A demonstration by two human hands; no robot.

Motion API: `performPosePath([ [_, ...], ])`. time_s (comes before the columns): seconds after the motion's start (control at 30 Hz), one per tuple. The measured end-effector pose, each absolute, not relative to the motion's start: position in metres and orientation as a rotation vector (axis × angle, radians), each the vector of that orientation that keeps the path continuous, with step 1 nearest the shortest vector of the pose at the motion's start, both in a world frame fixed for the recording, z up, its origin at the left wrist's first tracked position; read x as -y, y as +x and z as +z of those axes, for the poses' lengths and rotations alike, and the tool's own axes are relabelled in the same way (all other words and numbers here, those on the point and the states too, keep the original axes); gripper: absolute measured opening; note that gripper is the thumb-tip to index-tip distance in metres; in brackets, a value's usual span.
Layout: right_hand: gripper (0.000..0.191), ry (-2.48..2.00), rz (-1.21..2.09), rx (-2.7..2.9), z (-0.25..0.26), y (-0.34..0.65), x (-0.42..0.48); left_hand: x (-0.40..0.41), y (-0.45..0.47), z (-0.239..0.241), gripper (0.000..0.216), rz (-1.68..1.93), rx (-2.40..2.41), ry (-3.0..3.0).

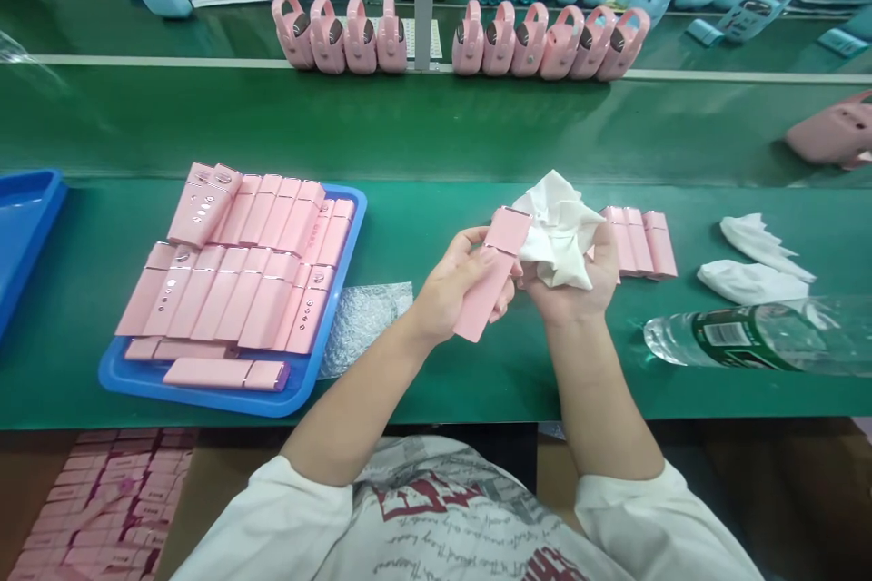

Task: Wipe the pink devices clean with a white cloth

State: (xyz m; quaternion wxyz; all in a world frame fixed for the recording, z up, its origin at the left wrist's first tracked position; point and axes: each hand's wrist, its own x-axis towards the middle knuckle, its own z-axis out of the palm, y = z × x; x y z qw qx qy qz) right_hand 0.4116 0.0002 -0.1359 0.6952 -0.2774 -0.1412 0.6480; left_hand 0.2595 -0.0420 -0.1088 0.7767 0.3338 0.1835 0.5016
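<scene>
My left hand (455,283) is closed around a flat pink bar-shaped device (491,274), held tilted over the green table. My right hand (576,286) grips a crumpled white cloth (559,229) pressed against the device's upper end. Just right of my hands, three similar pink devices (640,241) lie side by side on the table. To the left, a blue tray (346,270) holds several more pink devices (238,263) stacked in rows.
A plastic water bottle (742,338) lies on its side at right, with white cloths (756,265) behind it. Bubble wrap (364,318) sits beside the tray. Another blue tray (27,227) is far left. Pink handled units (545,41) line the far belt; other people's hands work beyond.
</scene>
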Motion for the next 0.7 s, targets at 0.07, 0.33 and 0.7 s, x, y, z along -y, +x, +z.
performPosePath([
  [0.07, 0.037, -0.614, 1.487, 0.308, -0.136, 0.412, 0.003, 0.040, 0.259, -0.109, 0.037, 1.101, -0.348, 0.683],
  [0.33, 0.025, -0.589, 1.343, 0.463, -0.138, 0.416, 0.003, 0.034, 0.258, -0.108, 0.023, 1.111, -0.456, 0.464],
  [0.7, 0.043, -0.579, 0.255, 1.978, -0.141, 0.384, 0.029, 0.027, 0.261, -0.121, 0.015, 1.229, -0.649, 0.311],
])
